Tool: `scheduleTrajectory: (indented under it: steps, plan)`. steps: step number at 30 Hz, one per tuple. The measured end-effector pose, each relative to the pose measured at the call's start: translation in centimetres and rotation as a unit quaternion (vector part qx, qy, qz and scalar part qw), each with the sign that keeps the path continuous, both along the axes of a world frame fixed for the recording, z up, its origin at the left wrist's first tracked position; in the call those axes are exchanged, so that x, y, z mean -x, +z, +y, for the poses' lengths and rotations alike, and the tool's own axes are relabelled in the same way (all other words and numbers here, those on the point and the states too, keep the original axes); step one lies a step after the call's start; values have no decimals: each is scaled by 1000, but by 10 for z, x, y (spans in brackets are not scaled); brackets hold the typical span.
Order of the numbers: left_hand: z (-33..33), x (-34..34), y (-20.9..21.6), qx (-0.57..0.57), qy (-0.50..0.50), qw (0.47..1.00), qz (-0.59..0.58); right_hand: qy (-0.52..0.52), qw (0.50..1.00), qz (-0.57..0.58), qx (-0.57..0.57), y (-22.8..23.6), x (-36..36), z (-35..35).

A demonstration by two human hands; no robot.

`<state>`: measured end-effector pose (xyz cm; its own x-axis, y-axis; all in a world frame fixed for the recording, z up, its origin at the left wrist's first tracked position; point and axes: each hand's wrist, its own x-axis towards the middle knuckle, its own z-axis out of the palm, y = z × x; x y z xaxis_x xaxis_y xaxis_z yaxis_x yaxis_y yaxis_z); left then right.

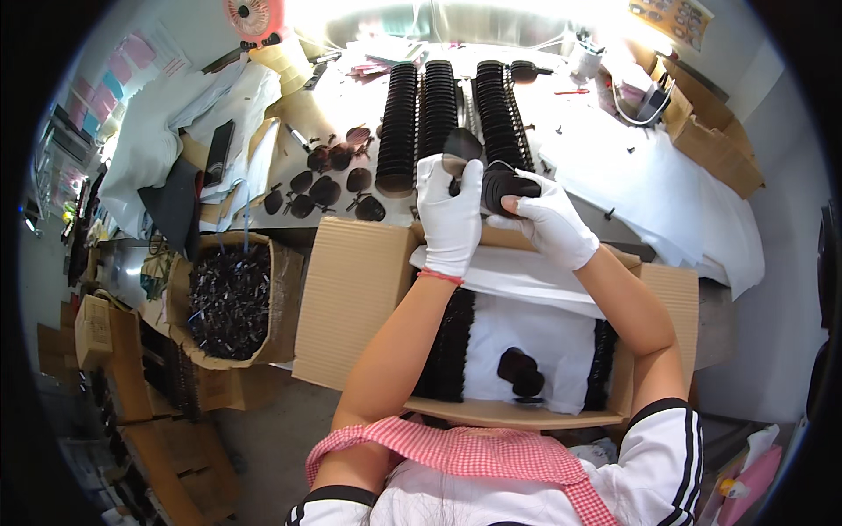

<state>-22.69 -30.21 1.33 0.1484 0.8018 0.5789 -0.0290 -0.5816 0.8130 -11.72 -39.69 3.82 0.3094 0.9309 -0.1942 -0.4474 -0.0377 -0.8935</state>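
Both my hands wear white gloves and are raised over the near edge of the worktable. My left hand (450,215) pinches a single dark tinted sunglass lens (462,143) upright between thumb and fingers. Close beside it, my right hand (559,221) is closed around a stack of dark sunglass lenses (506,186). Behind the hands stand three long rows of dark lenses (399,118) on the table. Below my forearms is an open cardboard box (351,302); white paper (548,329) lies inside between dark packed rows, with a few loose dark lenses (521,372) on top.
Loose tinted lenses (324,190) lie on the table at left. A carton of black scraps (230,302) stands left of the box. White sheets (653,188) cover the table's right side, near a brown carton (715,136). A pink fan (253,19) is at the back left.
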Motion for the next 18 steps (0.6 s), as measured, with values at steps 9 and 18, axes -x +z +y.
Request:
scheduleTrajectory:
  steps: [9, 18]
  plan:
    - [72, 70, -13, -137, 220, 938, 230, -148, 723, -649, -187, -24, 25, 24]
    - [9, 61, -10, 414, -220, 856, -215, -136, 815, -536, -176, -16, 41, 18]
